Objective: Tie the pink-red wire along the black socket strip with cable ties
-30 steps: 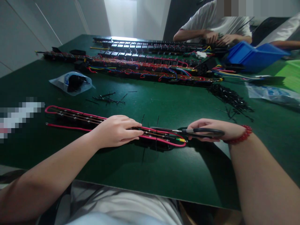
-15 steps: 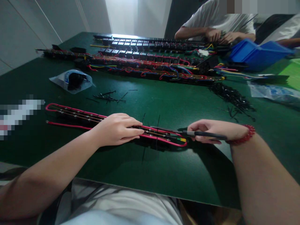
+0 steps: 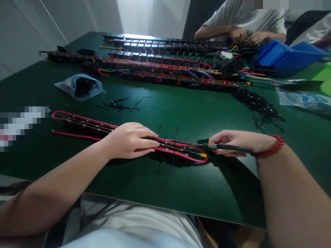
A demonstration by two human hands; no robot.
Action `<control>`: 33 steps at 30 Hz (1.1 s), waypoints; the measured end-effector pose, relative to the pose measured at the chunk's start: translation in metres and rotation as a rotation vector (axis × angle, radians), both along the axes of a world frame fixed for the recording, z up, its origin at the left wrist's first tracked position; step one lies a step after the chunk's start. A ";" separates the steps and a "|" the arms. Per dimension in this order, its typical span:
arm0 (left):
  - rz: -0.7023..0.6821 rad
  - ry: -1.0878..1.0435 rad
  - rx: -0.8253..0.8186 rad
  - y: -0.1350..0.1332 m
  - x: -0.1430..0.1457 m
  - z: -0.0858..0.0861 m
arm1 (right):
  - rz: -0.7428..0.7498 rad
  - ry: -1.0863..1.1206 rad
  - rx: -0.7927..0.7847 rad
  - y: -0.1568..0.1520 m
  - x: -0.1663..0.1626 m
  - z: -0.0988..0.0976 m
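A long black socket strip (image 3: 82,124) lies on the table with its brass bars facing up and a red wire (image 3: 178,154) looped along its sides. My left hand (image 3: 131,140) is wrapped over its middle, fingers together. To the right, black cable ties (image 3: 175,137) stand across the strip, their ends sticking out. A yellow-green sleeve (image 3: 201,155) shows inside the wire loop. My right hand (image 3: 227,142) grips black-handled long-nose pliers (image 3: 210,146); their thin jaws point left, over the strip's far edge close to a tie.
Several loose cable ties (image 3: 121,103) and a clear bag (image 3: 88,88) lie beyond the strip. A tie pile (image 3: 258,105) sits at right. Wired strips (image 3: 155,70) stretch across the back, near a blue bin (image 3: 289,57) and a co-worker's hands (image 3: 245,35).
The view has shifted slightly. My left hand stays on the socket strip, and the pliers remain in my right hand at nearly the same place beside the tie.
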State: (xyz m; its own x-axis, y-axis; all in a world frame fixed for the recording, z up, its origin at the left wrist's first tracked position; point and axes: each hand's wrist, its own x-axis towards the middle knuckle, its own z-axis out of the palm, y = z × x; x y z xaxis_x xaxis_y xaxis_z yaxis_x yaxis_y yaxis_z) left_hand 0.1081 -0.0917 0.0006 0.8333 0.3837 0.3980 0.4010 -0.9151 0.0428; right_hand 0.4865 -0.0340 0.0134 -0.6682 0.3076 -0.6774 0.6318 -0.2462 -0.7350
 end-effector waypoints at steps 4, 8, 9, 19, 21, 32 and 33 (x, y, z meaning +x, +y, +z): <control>0.000 -0.007 -0.015 0.000 0.000 0.000 | 0.005 0.008 -0.003 0.001 0.001 0.000; -0.001 -0.008 -0.011 0.000 0.000 0.000 | 0.005 0.010 -0.013 0.001 0.001 -0.001; -0.001 -0.008 -0.011 0.000 0.000 0.000 | 0.006 0.010 -0.015 0.001 0.002 -0.001; -0.004 -0.016 -0.008 0.000 0.000 0.000 | 0.006 0.021 -0.011 -0.001 0.003 -0.003; -0.002 -0.017 -0.011 0.000 0.000 0.000 | 0.004 0.022 -0.010 -0.001 0.003 -0.003; 0.067 0.006 -0.104 0.002 -0.007 0.005 | -0.010 0.177 0.097 -0.002 0.001 -0.007; 0.079 0.009 -0.107 0.002 -0.009 0.007 | -0.001 0.197 0.110 -0.003 0.000 -0.006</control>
